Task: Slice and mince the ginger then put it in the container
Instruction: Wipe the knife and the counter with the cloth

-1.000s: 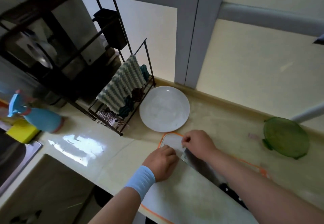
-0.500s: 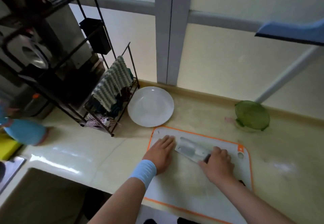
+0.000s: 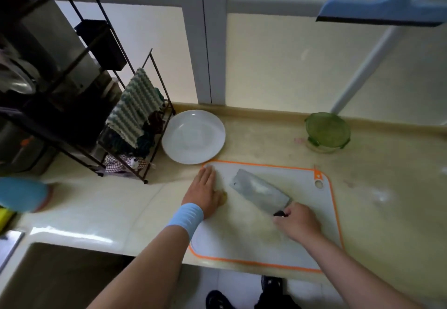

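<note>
Moved: the right hand point(image 3: 298, 222) has gone back from the far end of the blade, where it lay a second ago, to the handle. The left hand point(image 3: 204, 192) now lies further from the blade, along the board's left edge.
Left grip: wide, with the fingers straight and together and the palm flat down on the board.
Right grip: closed round the black handle point(image 3: 280, 213) of the broad grey steel cleaver point(image 3: 260, 191).
Cleaver: on the board, broad face up, its blunt end towards the board's far-left corner.
Ginger: a small yellow-brown ginger lump point(image 3: 223, 197) on the board, touching the thumb side of the left palm and partly hidden by it. It lies between hand and blade, apart from the blade.
Board: a thin white plastic cutting board with an orange rim point(image 3: 266, 248), at the near edge of the pale glossy bench point(image 3: 362, 199).
Container: a round clear container with a green clip lid point(image 3: 326, 132) on top, by the bench's back edge, well apart from the ginger.
Plate: a round white plate point(image 3: 193, 137), just beyond the board's far-left corner.
Rack: a black wire dish rack point(image 3: 158, 76) on the left of the bench, with a green-and-white striped cloth point(image 3: 135, 110) draped over its end.
Wrist: a light blue wristband point(image 3: 186, 216) on the left arm.
</note>
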A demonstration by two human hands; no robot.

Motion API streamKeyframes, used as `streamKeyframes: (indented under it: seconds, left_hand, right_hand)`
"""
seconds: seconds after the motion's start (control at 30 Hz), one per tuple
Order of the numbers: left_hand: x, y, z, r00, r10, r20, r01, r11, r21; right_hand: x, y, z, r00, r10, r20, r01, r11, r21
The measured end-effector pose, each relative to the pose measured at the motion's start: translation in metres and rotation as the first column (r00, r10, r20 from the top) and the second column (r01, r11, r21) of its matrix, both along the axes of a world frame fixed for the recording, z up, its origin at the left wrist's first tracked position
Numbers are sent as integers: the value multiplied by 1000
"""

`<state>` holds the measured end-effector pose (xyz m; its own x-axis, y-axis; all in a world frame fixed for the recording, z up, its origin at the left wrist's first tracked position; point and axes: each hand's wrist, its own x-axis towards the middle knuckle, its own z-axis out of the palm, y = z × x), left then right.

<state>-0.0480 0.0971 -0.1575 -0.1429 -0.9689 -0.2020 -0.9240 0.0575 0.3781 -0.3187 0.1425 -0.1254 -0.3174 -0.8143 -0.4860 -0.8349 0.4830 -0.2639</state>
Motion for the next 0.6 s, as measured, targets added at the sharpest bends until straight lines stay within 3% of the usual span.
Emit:
streamKeyframes:
  seconds: [0.13,0.2,0.4,0.5,0.6]
  left_hand:
    - [-14,24,-5,986,-62,-152,55,997,-50]
    - [-24,38,-5,970,-67,-235,50,996,-77]
    - [-47,25,6,957,45,-285,-84,989,-125]
    - [-58,-2,9,993,69,-97,-77,993,-85]
    - [-68,-8,-3,999,-15,34,14,1000,12]
  right_hand:
    - [-10,2,-1,912,-111,394,110,994,27]
    - [-13,0,1,864,-131,487,165,986,-27]
    - [-41,-10,1,986,-87,142,138,904,-406]
    - [-57,-9,-15,992,-86,87,118,865,-487]
    - [-66,0,-27,1000,-12,24,23,862,-507]
